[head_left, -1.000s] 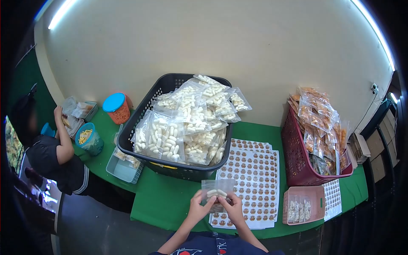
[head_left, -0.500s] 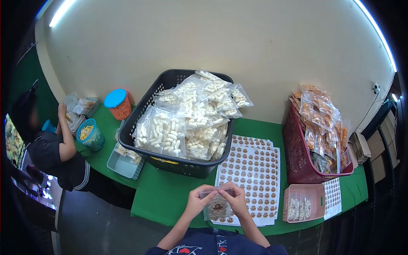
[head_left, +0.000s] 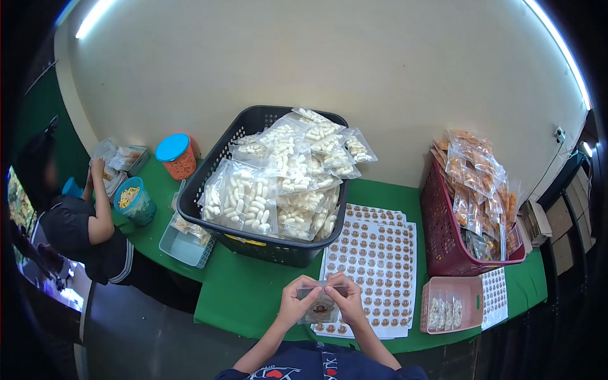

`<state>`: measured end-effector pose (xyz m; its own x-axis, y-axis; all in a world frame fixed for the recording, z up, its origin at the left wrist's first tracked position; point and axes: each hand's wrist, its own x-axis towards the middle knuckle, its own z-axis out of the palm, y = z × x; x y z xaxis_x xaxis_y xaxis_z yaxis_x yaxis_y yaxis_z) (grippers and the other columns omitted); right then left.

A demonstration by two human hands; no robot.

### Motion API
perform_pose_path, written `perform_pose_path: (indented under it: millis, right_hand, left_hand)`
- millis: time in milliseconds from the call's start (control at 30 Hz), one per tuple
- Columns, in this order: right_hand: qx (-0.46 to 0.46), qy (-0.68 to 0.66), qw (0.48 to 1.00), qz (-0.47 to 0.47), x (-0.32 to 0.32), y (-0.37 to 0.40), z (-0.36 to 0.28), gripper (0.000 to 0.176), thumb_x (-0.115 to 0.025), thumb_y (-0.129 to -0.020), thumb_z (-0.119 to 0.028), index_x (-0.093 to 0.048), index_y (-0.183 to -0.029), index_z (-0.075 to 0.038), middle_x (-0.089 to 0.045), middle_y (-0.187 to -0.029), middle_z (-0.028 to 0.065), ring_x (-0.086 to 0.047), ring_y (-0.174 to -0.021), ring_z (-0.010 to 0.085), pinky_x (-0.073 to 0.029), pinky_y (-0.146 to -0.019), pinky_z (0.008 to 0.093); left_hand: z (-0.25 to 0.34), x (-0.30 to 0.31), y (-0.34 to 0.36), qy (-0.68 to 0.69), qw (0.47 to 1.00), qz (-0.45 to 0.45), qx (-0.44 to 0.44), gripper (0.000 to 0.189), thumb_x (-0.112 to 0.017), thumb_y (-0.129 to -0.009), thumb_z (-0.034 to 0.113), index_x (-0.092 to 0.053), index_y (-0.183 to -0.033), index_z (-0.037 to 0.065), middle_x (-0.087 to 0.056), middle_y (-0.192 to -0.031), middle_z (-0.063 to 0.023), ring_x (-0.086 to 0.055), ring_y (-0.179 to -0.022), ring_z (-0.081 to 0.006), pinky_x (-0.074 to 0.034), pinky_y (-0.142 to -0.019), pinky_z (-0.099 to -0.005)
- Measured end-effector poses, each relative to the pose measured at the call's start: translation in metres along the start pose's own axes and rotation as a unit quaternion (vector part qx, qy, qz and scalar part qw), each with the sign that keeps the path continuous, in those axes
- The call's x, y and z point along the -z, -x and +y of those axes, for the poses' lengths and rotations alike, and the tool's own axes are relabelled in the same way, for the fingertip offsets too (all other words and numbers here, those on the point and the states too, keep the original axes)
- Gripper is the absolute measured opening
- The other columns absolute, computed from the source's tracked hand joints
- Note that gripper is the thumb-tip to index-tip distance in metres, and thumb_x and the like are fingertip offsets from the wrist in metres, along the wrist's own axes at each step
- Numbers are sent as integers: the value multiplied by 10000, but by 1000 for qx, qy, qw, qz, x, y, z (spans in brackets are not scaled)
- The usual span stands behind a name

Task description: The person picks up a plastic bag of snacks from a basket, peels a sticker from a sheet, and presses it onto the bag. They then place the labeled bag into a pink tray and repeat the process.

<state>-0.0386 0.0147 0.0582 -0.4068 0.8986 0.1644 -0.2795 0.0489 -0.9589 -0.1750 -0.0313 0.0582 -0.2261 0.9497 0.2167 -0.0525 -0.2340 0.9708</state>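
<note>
Two hands pinch a small clear plastic zip bag (head_left: 321,309) just above the near edge of the green-covered table (head_left: 247,288).

The left hand (head_left: 293,305) and the right hand (head_left: 348,299) each nip the bag's top edge between thumb and curled fingertips. The bag hangs between them with a round brown sticker on its face, over the near end of the white sheets of round brown stickers (head_left: 377,256). Behind those, mid-table, stands a black plastic basket (head_left: 266,250) heaped with clear bags of white pieces (head_left: 250,196). Toward the right end a dark red plastic basket (head_left: 440,234) is stuffed with bags of orange snacks (head_left: 478,177), and a small pink tray (head_left: 475,297) lies in front of it. At the left end another person in a dark top (head_left: 79,231) sits by a blue-lidded orange jar (head_left: 176,157) and a teal tub (head_left: 134,204).
</note>
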Motion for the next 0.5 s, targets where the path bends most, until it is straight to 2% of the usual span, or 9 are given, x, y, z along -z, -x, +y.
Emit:
perform_pose_path:
  millis: [133, 200, 267, 367, 500]
  right_hand:
    - [-30, -10, 1000, -3, 0, 0, 0, 54, -612, -756, -24, -575, -791, -8, -526, -846, 29, -507, -784, 87, -400, -714, 227]
    - [-26, 19, 999, 21, -3, 0, -4, 46, -606, -751, -3, -574, -784, -6, -531, -830, 31, -512, -774, 94, -400, -710, 228]
    - [-33, 0, 999, 32, -4, -2, -2, 44, -616, -737, 6, -585, -767, -4, -538, -807, 38, -515, -747, 99, -405, -696, 228]
    - [-19, -14, 999, 43, -8, -3, -2, 40, -624, -720, 20, -591, -733, 1, -539, -780, 44, -511, -721, 103, -403, -675, 227]
    - [-7, -65, 995, 76, -7, -5, -5, 43, -628, -702, 37, -595, -703, 11, -539, -750, 54, -510, -702, 114, -403, -657, 232]
  left_hand:
    - [0, 1, -2, 13, 1000, -24, 3, 39, -604, -772, 43, -595, -793, 12, -562, -798, -33, -529, -770, -86, -415, -694, -219]
    - [0, 0, -1, 28, 999, -6, 26, 39, -611, -768, 43, -596, -782, 10, -559, -796, -30, -528, -767, -87, -414, -694, -216]
    - [1, 0, 0, 19, 999, 18, 22, 42, -620, -760, 41, -596, -770, 8, -558, -793, -32, -528, -766, -86, -412, -694, -212]
    - [-4, 4, 1, 74, 994, 58, 48, 48, -633, -741, 29, -594, -751, 4, -565, -786, -41, -532, -759, -92, -410, -695, -215]
    - [1, 6, -1, -7, 996, 84, -32, 61, -643, -725, 29, -596, -746, -3, -582, -773, -49, -542, -744, -100, -413, -696, -225]
